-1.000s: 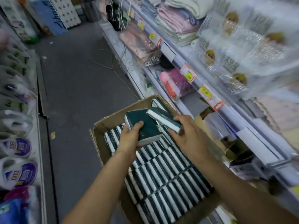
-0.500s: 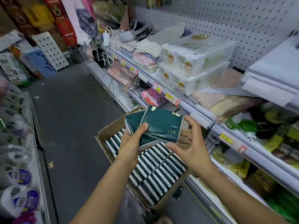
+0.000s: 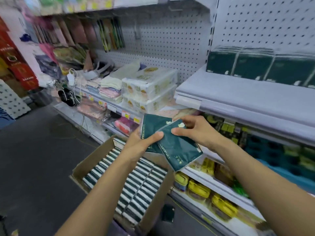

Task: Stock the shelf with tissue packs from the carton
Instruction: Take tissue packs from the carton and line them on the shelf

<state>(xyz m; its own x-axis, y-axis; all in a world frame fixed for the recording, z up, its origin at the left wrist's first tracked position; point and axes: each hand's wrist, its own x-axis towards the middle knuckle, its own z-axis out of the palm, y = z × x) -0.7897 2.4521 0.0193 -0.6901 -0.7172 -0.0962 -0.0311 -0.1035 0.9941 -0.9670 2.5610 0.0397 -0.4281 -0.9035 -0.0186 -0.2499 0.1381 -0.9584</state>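
A stocker lifts two dark green tissue packs [image 3: 163,138] clear of an open carton [image 3: 129,184], bound for the grey shelf [image 3: 238,99] at two o'clock. The left hand [image 3: 144,145] grips the upper-left pack, thumb pressed on its face. The right hand [image 3: 196,132] pinches the overlapping front pack between thumb and fingers.

The packs sit fanned, one lapping the other, above the carton's far edge and just short of the shelf lip. The front pack's long axis appears to run from ten o'clock down to four o'clock, its printed face turned up toward the camera, its lower corner hanging free past both hands. The rear pack sits squarer, its lettered edge close to vertical.

The risk looks plain: the wrappers seem slick, and the front pack is held only near its top, so it could slide from the pinch and drop back into the carton or onto the floor. A hurried reach could also catch that loose corner on the shelf lip. Matching green packs [image 3: 260,65] already line the shelf's back at one o'clock.
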